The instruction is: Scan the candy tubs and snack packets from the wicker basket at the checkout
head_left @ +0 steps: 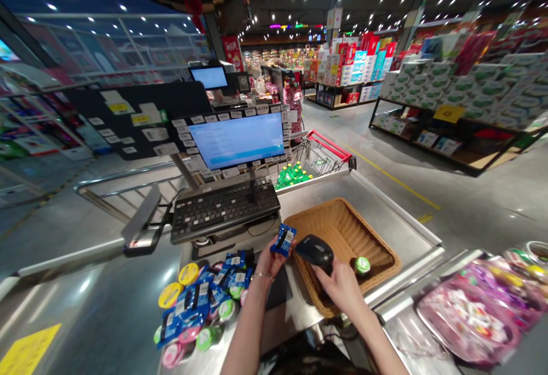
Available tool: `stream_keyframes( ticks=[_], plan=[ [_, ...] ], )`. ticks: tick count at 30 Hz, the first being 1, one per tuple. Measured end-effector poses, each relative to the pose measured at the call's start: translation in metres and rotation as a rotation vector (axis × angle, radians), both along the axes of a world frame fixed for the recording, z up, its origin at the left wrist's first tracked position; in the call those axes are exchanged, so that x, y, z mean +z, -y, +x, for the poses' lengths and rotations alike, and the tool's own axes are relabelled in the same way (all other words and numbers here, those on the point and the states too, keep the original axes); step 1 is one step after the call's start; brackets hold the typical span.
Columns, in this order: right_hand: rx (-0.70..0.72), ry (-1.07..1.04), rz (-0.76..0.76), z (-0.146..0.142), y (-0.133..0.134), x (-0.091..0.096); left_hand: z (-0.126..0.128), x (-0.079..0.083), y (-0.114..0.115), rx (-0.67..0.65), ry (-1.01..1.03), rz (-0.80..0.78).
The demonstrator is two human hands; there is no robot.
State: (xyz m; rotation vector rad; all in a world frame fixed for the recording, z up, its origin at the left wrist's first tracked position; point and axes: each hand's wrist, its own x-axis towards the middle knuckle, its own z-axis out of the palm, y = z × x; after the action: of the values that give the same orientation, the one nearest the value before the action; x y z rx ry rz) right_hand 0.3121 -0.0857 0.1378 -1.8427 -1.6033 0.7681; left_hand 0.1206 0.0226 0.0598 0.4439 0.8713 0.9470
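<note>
Blue pack [283,240]: held up in my left hand [270,263], fingers closed on it, just beside the scanner.
Black scanner [314,250]: gripped in my right hand [340,289], close to the pack.
Woven basket [342,209]: just past my right hand, with one green-topped tub [362,265] inside.
Pile of blue packs and round tubs [201,301]: on the steel counter [98,312], near my left hand.

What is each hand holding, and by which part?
The left hand holds a small blue packet by its lower end, in the fingers. The right hand grips a black handheld scanner from underneath.
</note>
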Motion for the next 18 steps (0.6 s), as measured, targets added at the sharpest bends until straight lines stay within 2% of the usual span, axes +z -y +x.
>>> stream_keyframes(
  ticks=[6, 12, 15, 18],
  plan=[
    [0.007, -0.016, 0.020, 0.002, 0.000, -0.003, 0.002, -0.001, 0.000, 0.035, 0.006, -0.062],
    [-0.001, 0.005, -0.004, 0.001, -0.001, -0.008, -0.003, 0.000, 0.003, 0.058, -0.016, -0.045],
    [0.005, 0.014, 0.001, -0.006, -0.002, -0.008, -0.019, -0.001, 0.006, 0.201, -0.216, 0.098],
    [0.047, 0.014, 0.030, -0.018, -0.004, -0.007, -0.048, -0.002, 0.015, 0.396, -0.485, 0.255]
  ],
)
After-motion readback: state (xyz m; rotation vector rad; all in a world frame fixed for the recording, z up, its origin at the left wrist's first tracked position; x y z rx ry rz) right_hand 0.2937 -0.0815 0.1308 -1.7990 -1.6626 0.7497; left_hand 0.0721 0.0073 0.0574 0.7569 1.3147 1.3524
